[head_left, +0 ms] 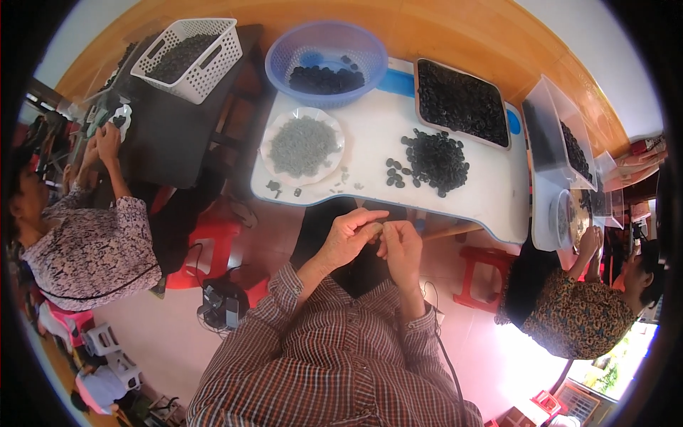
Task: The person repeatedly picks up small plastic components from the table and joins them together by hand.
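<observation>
My left hand (350, 233) and my right hand (400, 243) meet just below the near edge of the white table (491, 192), fingertips pinched together around a small piece that is mostly hidden between them. On the table ahead lies a pile of small black round parts (435, 160). To its left stands a white plate of small grey parts (302, 146), with a few loose grey bits (334, 186) beside it.
A blue basket of black parts (326, 60) and a dark tray full of black parts (461, 101) stand at the back. A white basket (188, 58) sits on a dark table at left. Two other people work at left (89, 242) and right (580, 313). Red stools (206, 249) stand below.
</observation>
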A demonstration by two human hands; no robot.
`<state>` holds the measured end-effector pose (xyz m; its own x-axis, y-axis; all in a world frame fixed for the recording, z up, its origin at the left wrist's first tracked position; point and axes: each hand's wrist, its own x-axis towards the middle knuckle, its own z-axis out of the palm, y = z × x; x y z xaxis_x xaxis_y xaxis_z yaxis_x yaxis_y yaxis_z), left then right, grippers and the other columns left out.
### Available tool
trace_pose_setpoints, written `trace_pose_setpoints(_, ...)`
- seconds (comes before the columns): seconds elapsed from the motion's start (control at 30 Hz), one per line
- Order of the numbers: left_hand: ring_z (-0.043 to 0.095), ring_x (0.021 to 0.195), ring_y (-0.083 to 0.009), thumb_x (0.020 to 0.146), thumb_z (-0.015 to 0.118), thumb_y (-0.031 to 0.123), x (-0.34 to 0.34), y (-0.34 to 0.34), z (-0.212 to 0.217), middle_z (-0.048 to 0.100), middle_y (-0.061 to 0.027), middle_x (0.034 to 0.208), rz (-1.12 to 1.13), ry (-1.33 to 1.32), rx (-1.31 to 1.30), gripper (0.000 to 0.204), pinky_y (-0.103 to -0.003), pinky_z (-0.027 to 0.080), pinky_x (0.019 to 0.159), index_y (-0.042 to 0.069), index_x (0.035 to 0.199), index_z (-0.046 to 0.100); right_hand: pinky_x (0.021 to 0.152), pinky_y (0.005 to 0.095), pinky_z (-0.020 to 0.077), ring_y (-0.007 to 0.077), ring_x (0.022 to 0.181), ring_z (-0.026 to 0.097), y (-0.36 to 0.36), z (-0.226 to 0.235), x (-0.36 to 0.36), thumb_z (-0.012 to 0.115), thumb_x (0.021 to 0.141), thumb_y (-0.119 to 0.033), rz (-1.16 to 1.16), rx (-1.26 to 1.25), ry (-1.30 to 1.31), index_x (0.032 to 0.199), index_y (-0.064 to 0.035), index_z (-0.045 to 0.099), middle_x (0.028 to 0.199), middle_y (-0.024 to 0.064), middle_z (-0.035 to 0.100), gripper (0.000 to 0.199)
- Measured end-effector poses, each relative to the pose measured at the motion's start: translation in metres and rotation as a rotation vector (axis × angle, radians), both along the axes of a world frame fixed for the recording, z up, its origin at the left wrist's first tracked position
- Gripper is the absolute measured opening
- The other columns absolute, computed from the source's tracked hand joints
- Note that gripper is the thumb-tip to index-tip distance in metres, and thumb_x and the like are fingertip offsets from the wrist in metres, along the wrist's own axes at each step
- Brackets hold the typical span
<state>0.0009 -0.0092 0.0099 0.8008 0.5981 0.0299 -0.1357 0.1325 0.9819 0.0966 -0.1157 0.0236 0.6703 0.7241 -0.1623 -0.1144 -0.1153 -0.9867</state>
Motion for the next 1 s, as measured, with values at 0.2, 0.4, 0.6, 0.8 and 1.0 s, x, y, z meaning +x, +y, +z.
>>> trace_pose_setpoints(0.2, 0.056, 0.069, -0.0074, 0.087, 0.063, 0.002, 0.002, 0.005, 0.003, 0.058, -0.0038, 0.084, -0.038, 0.059, 0.111, 0.024, -0.020, 0.047, 0.060, -0.001, 0.111, 0.064, 0.043, 0.0199, 0.0399, 0.0056, 0.050, 0.050, -0.001, -0.003, 0.002, 0.053, 0.096, -0.013, -0.014, -0.037, -0.009, 0.090, 0.0014, 0.055, 0.071, 0.0025, 0.056, 0.015)
trace_pose_setpoints(0.4, 0.056, 0.067, -0.0061, 0.089, 0.062, 0.004, 0.004, 0.003, 0.000, 0.062, -0.0019, 0.084, -0.062, 0.080, -0.005, 0.024, -0.019, 0.048, 0.061, 0.001, 0.113, 0.064, 0.043, 0.0196, 0.0397, 0.0055, 0.048, 0.048, -0.001, -0.002, 0.005, 0.052, 0.097, -0.014, 0.003, -0.019, 0.026, 0.089, 0.0007, 0.053, 0.071, 0.0020, 0.054, 0.017)
trace_pose_setpoints(0.6, 0.056, 0.066, -0.0046, 0.092, 0.059, 0.010, 0.008, 0.016, -0.005, 0.064, -0.0011, 0.082, 0.078, 0.091, -0.203, 0.025, -0.019, 0.048, 0.061, 0.002, 0.115, 0.063, 0.043, 0.0189, 0.0391, 0.0052, 0.049, 0.050, 0.000, -0.004, 0.006, 0.053, 0.097, -0.015, 0.008, -0.013, 0.041, 0.088, -0.0008, 0.053, 0.071, 0.0012, 0.055, 0.017)
trace_pose_setpoints(0.8, 0.052, 0.063, -0.0054, 0.089, 0.061, 0.010, 0.025, 0.092, 0.028, 0.060, -0.0001, 0.078, 0.369, 0.136, 0.083, 0.028, -0.021, 0.045, 0.059, -0.001, 0.115, 0.063, 0.045, 0.0185, 0.0401, 0.0046, 0.052, 0.052, -0.003, -0.008, 0.005, 0.056, 0.095, -0.017, 0.034, -0.021, 0.097, 0.088, -0.0024, 0.055, 0.073, 0.0008, 0.058, 0.016)
trace_pose_setpoints(1.0, 0.054, 0.063, -0.0065, 0.089, 0.061, 0.011, 0.056, 0.189, 0.053, 0.063, -0.0026, 0.079, 0.523, 0.168, 0.275, 0.028, -0.021, 0.046, 0.057, -0.005, 0.112, 0.063, 0.047, 0.0185, 0.0409, 0.0048, 0.053, 0.053, -0.001, -0.014, 0.001, 0.056, 0.095, -0.017, 0.047, -0.033, 0.140, 0.089, -0.0028, 0.056, 0.074, 0.0009, 0.058, 0.016)
